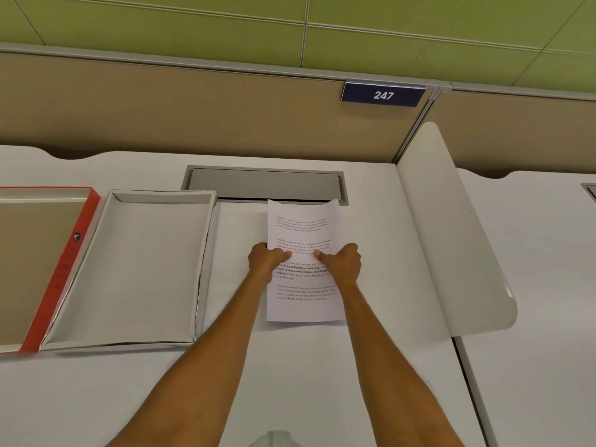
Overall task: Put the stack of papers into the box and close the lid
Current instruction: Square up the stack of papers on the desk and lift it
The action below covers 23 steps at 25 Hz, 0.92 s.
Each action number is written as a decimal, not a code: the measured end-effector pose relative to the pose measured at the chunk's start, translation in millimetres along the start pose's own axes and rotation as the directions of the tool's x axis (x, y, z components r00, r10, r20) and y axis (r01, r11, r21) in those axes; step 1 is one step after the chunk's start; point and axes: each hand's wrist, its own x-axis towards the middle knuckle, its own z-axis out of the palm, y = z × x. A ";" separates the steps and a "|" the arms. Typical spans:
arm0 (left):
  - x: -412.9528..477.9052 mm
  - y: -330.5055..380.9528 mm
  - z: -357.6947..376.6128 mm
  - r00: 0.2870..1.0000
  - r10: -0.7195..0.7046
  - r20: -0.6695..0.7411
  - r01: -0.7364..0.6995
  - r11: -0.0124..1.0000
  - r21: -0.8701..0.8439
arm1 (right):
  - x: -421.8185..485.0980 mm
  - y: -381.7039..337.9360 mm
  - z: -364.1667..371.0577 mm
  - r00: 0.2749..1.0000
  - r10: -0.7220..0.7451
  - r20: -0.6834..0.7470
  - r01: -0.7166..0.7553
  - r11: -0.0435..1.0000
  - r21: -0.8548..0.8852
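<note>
White desk [371,366], beige partition: printed white paper stack [304,295] gripped at both long edges.
Left hand [266,260] and right hand [343,261] fingers pinch it; open white cardboard box [206,253] lies just left, long axes parallel.

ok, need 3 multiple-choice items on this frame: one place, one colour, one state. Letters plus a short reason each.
1. Where is the open box relative to the stack of papers?
A. To its left
B. To its right
C. Under it

2. What colour is the lid's side wall?
A. Blue
B. Red
C. Green

3. What is in the box?
A. The papers
B. A folder
C. Nothing

Answers:
1 A: the box sits left of the stack of papers on the desk.
2 B: the lid, lying upturned left of the box, has a red wall.
3 C: the box interior is bare; the left hand and right hand hold the papers over the desk.
</note>
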 end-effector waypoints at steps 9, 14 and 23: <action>-48.9 30.2 -10.3 0.876 0.457 -0.156 -0.479 0.862 -0.164 | -17.2 -30.4 -36.6 0.949 -0.232 -0.211 0.291 0.903 0.316; -67.8 22.3 -0.9 0.769 0.596 -0.230 -0.638 0.735 -0.231 | -30.3 -20.7 -36.0 0.924 -0.259 -0.282 0.378 0.740 0.557; -66.7 -5.9 8.8 0.773 0.596 -0.218 -0.634 0.728 -0.262 | -32.2 11.0 -25.4 0.925 -0.251 -0.284 0.376 0.695 0.613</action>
